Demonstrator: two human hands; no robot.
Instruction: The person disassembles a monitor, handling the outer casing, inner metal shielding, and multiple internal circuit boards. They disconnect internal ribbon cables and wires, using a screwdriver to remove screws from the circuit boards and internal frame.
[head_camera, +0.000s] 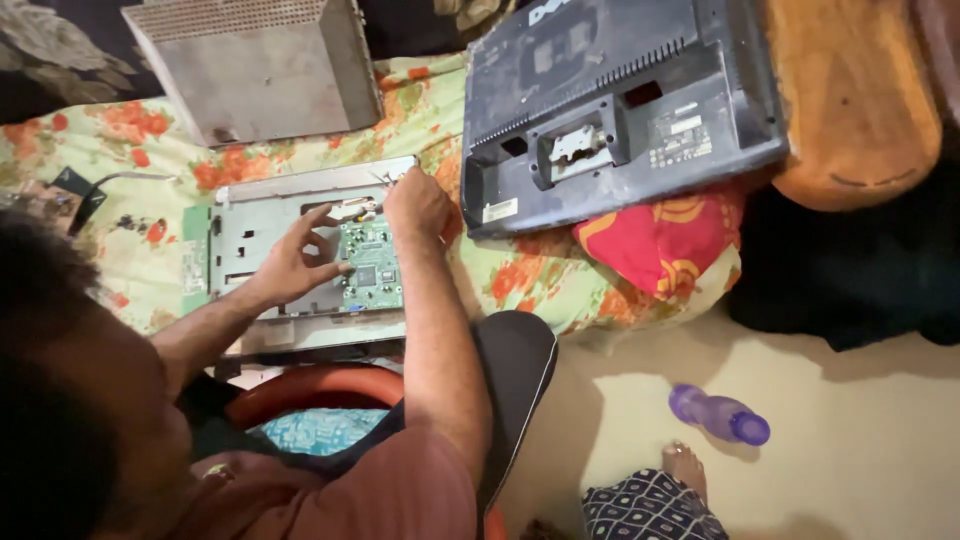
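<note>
A person's head and a reddish-brown sleeve are filling the near edge of the view, and both bare arms are reaching away over a flat grey metal monitor chassis (262, 235) that is lying on a floral-patterned bed cover (520, 275). Mounted on that chassis, a small green rectangular circuit board (371, 265) is sitting between the two hands, its long axis running away from the person.

The left hand (298, 262) is resting just left of the board, fingers spread loosely, with one fingertip touching the board's left edge. The right hand (417, 205) is sitting just past the board's far right corner, curled closed; it is pinching something thin that looks like a small tool or wire at the chassis's upper edge, though what it is cannot be told. The right hand is the nearer one to the board's far end.

Beyond, a dark blue-grey plastic monitor back cover (610, 110) is lying propped on a red and yellow cushion (660, 245), and a perforated grey metal shield box (255, 65) is standing farther left. A purple plastic bottle (720, 415) is lying on the floor.
</note>
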